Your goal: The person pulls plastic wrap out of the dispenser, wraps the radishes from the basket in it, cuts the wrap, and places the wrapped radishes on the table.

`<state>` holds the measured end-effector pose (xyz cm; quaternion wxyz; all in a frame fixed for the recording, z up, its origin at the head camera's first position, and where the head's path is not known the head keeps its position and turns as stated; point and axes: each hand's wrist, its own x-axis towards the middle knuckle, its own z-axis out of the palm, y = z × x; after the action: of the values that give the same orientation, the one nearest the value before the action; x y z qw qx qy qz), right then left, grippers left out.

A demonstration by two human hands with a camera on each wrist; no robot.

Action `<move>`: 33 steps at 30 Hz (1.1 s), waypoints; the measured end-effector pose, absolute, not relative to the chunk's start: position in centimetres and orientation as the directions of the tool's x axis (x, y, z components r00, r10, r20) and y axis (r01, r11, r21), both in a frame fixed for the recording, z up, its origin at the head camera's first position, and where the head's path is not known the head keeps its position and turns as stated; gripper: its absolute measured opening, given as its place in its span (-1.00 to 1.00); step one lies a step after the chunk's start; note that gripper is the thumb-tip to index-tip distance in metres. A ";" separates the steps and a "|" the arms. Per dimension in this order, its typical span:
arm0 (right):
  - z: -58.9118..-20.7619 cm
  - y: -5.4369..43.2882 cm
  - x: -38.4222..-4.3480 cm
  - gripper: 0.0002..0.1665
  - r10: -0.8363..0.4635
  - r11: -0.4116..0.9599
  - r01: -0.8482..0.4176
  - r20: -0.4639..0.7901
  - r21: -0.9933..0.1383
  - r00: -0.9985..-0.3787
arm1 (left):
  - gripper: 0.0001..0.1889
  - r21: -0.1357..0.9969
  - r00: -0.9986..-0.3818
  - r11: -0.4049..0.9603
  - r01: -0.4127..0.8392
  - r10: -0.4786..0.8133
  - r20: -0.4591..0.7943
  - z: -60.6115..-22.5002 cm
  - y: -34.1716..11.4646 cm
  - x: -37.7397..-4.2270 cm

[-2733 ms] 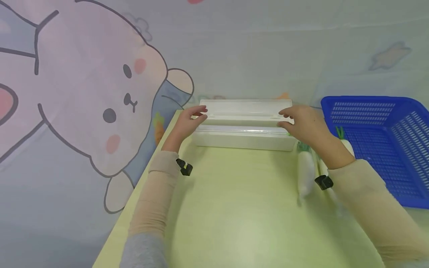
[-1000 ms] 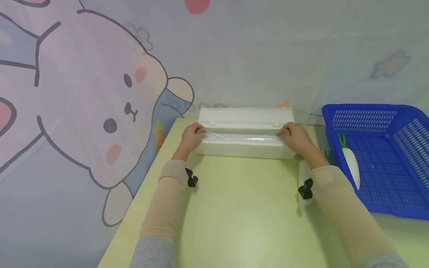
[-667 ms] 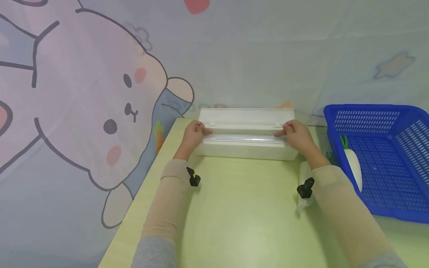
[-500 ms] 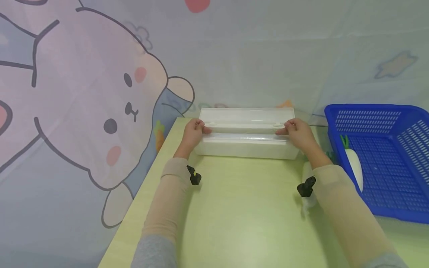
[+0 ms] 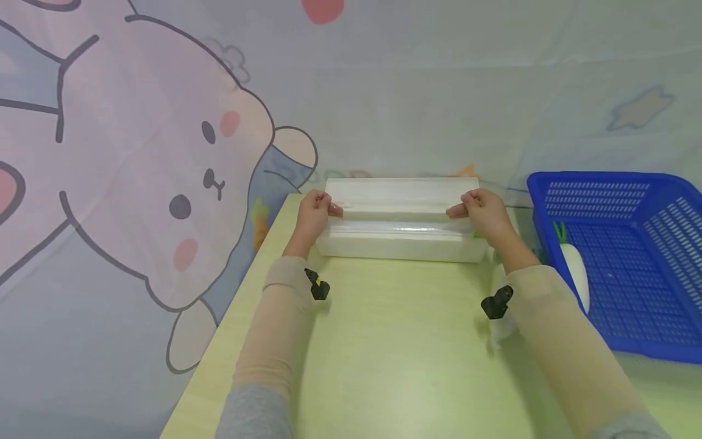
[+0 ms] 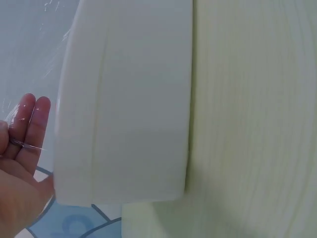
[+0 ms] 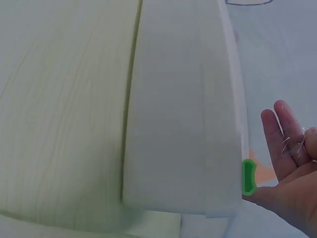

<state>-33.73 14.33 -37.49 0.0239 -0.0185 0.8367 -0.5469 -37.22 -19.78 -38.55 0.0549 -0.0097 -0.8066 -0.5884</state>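
A long white cling film dispenser (image 5: 403, 249) lies at the back of the table, its lid (image 5: 403, 189) raised behind it. My left hand (image 5: 314, 216) pinches the clear cling film (image 6: 42, 59) near the dispenser's left end. At the right end my right hand (image 5: 488, 216) pinches the film's other corner between thumb and finger. In both wrist views some fingers extend behind the film, which shows as glints and creases. A green slider (image 7: 249, 177) sits at the dispenser's right end, beside the right hand.
On the right stands a blue plastic basket (image 5: 609, 349), with a white radish (image 5: 576, 274) with green stalks inside its left wall. Another whitish radish (image 5: 501, 329) lies on the table (image 5: 406, 353), partly hidden by my right wrist. A cartoon-printed cloth (image 5: 417, 110) hangs behind.
Both hands were apart from the film above the dispenser at first. They came down and pinched its edge, and have since lifted it slightly up and back.
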 end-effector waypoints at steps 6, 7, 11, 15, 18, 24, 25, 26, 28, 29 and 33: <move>-36.6 14.3 -33.4 -0.47 -0.105 0.420 -0.029 -0.016 -0.907 -0.994 | -0.70 0.960 -0.993 0.270 0.079 -0.067 0.100 -37.7 -19.8 -37.1; -36.4 14.4 -33.4 -0.46 -0.114 0.425 -0.034 -0.017 -0.905 -0.993 | -0.71 0.963 -0.992 0.257 0.076 -0.076 0.098 -37.6 -19.8 -37.1; -35.8 14.3 -33.0 -0.48 -0.145 0.431 -0.059 -0.005 -0.900 -0.989 | -0.69 0.969 -0.990 0.235 0.079 -0.091 0.103 -37.1 -19.9 -37.1; -35.4 14.4 -32.7 -0.53 -0.155 0.411 -0.085 0.023 -0.908 -0.988 | -0.71 0.970 -0.989 0.223 0.095 -0.085 0.117 -36.7 -19.9 -37.0; -35.2 14.5 -32.4 -0.55 -0.157 0.377 -0.094 0.036 -0.921 -0.987 | -0.80 0.972 -0.989 0.210 0.101 -0.087 0.122 -36.4 -20.0 -36.8; -34.9 14.9 -32.1 -0.55 -0.153 0.352 -0.085 0.032 -0.932 -0.988 | -0.87 0.973 -0.989 0.202 0.111 -0.075 0.129 -36.0 -20.0 -36.6; -34.9 14.9 -32.1 -0.55 -0.154 0.354 -0.087 0.034 -0.931 -0.987 | -0.86 0.973 -0.989 0.204 0.112 -0.074 0.129 -35.9 -19.9 -36.6; -34.8 15.0 -32.2 -0.54 -0.154 0.359 -0.089 0.035 -0.929 -0.987 | -0.86 0.972 -0.989 0.205 0.112 -0.073 0.130 -35.8 -19.9 -36.6; -34.6 15.0 -32.3 -0.53 -0.159 0.365 -0.093 0.037 -0.926 -0.987 | -0.86 0.972 -0.989 0.204 0.113 -0.073 0.130 -35.6 -20.0 -36.6; -34.5 15.0 -32.2 -0.51 -0.161 0.373 -0.097 0.039 -0.923 -0.986 | -0.85 0.973 -0.989 0.203 0.114 -0.074 0.131 -35.4 -20.0 -36.5; -34.0 14.9 -32.2 -0.49 -0.164 0.381 -0.094 0.033 -0.920 -0.986 | -0.84 0.969 -0.987 0.211 0.125 -0.070 0.143 -35.0 -20.1 -36.4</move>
<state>-32.23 14.93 -34.01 0.0317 -0.0776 0.8302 -0.5511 -36.42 -20.13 -34.99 0.0778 -0.0176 -0.7744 -0.6277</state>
